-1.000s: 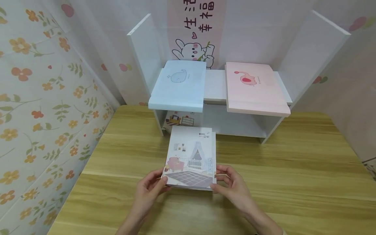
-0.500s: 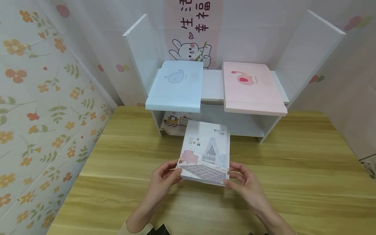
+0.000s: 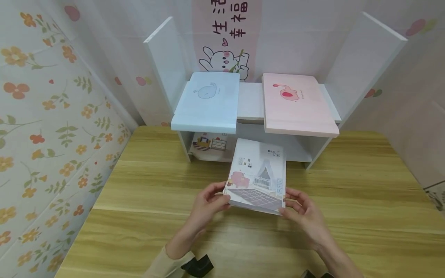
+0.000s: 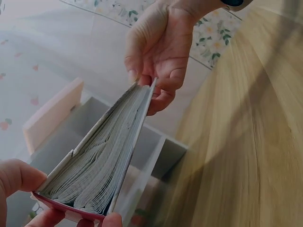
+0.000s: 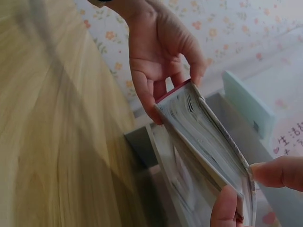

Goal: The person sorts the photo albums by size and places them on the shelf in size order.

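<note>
A photo album (image 3: 257,175) with a pale cover, printed with a pink armchair, a canopied crib and a checked rug, is held off the table in front of the shelf. My left hand (image 3: 211,202) pinches its near left corner, thumb on top and fingers below. At the near right corner my right hand (image 3: 306,218) grips it likewise. In the left wrist view the album's page edges (image 4: 94,161) fan slightly between the covers. Its dark red spine side lies by my left hand. The far end of the album reaches toward the lower shelf opening.
A white shelf unit (image 3: 251,101) with tall side panels stands behind. On its top lie a light blue album (image 3: 208,106) at left and a pink album (image 3: 299,102) at right, both overhanging the front. Another printed album (image 3: 212,146) lies in the lower compartment's left.
Both hands have carried the album to the right and farther forward, toward the lower compartment. It has turned slightly clockwise. The view has shifted a little; the shelf's albums stay put.
</note>
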`<state>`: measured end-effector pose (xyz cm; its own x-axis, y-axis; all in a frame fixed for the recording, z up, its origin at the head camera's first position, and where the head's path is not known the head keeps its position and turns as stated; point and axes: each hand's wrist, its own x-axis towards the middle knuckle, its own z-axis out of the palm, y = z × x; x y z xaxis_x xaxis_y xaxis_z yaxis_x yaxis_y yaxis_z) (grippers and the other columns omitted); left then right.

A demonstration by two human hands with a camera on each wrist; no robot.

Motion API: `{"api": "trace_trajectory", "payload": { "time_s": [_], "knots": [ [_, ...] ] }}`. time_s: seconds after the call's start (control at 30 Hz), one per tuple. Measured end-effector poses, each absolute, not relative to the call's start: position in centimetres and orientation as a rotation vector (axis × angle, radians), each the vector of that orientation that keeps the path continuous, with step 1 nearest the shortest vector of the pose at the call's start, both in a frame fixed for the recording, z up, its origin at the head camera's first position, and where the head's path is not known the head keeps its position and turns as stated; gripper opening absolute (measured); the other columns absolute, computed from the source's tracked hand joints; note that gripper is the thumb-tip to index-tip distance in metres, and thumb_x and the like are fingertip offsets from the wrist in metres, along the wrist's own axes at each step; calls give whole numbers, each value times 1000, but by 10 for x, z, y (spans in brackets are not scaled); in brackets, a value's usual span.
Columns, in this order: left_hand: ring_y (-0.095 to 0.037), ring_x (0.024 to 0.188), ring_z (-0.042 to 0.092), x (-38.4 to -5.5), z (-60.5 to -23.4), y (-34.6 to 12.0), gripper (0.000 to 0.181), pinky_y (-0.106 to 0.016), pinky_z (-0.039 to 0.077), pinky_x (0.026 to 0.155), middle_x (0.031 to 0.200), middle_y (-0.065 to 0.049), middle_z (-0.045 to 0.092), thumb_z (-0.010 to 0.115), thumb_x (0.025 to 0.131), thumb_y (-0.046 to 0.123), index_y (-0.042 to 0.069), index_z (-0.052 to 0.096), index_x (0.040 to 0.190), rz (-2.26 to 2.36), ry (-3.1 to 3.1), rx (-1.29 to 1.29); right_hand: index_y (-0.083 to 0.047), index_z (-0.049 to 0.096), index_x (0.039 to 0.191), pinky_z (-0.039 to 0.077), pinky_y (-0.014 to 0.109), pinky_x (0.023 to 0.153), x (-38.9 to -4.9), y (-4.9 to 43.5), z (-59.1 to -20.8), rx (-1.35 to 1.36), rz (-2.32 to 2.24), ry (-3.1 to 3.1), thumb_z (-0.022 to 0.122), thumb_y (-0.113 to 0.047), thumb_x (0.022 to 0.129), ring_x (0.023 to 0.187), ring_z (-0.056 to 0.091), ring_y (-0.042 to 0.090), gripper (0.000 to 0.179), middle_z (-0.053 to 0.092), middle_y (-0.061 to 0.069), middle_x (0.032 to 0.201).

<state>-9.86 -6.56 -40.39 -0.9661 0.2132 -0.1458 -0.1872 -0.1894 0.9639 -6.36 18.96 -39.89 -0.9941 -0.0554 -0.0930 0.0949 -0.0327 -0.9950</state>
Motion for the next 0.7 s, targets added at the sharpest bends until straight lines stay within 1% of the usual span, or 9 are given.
{"api": "trace_trajectory", "payload": {
  "time_s": [0.27,0.43,0.57,0.7],
  "knots": [
    [-14,85,61,-113,-405,-48,38,-30,55,75,117,-19,55,60,85,-1,-7,54,122,2234,1819,25,13,30,131,52,23,69,-75,206,-400,-11,-2231,2052,58,11,82,93,58,9,56,47,5,113],
    [-12,83,60,-125,-406,-37,37,-29,54,74,118,-17,56,61,85,-1,-5,55,121,2240,1826,12,13,28,132,53,23,71,-86,214,-403,19,-2220,2056,59,9,84,94,58,8,58,49,2,114],
    [-11,79,59,-134,-408,-29,37,-29,55,73,116,-17,57,61,85,-3,-6,55,121,2255,1826,27,15,25,134,53,22,72,-94,220,-405,38,-2224,2038,58,9,85,94,57,8,60,48,2,113],
    [-10,77,59,-142,-411,-23,37,-30,55,72,115,-18,58,61,84,-4,-8,55,121,2266,1831,39,17,22,135,52,22,72,-101,226,-408,39,-2238,2018,56,9,86,95,57,6,61,50,0,112]
  ]
}}
